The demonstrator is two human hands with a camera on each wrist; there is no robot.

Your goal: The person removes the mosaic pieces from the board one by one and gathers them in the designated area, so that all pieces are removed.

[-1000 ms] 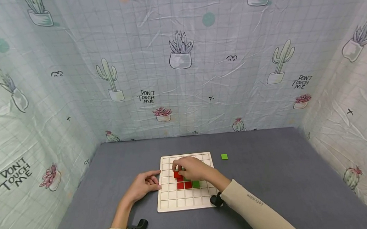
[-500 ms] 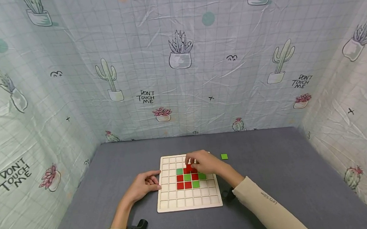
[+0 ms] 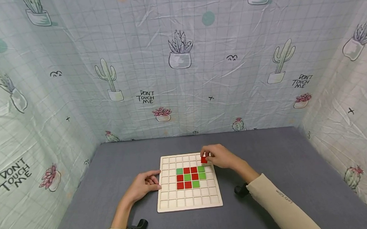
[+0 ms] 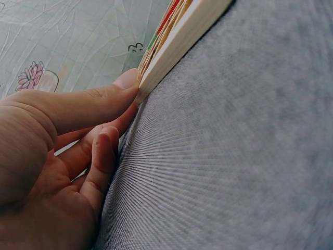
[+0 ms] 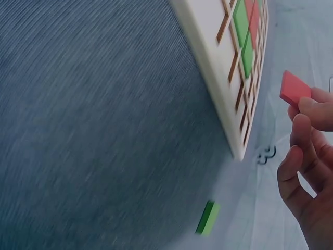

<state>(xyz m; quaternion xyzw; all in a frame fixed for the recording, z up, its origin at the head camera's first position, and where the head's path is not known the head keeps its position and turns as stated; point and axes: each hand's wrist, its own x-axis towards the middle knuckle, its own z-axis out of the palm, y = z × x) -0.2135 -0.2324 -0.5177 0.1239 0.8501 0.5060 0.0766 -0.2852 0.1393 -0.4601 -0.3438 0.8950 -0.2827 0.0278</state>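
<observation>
Red tile (image 3: 204, 160), in the head view, is pinched by the right hand (image 3: 218, 156) over the far right corner of the board (image 3: 189, 202); left wrist, its edge, touched by the loosely extended left hand (image 4: 49, 179), should be steadied; right wrist, the tile is best held level.

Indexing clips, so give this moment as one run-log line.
left hand: touching board | right hand: pinching red tile | loose green tile: on table beside board

Both sleeves (image 3: 277, 201) are beige, the right one bearing small dark lettering (image 3: 284, 196); near each wrist there is a black device (image 3: 139, 228)
</observation>
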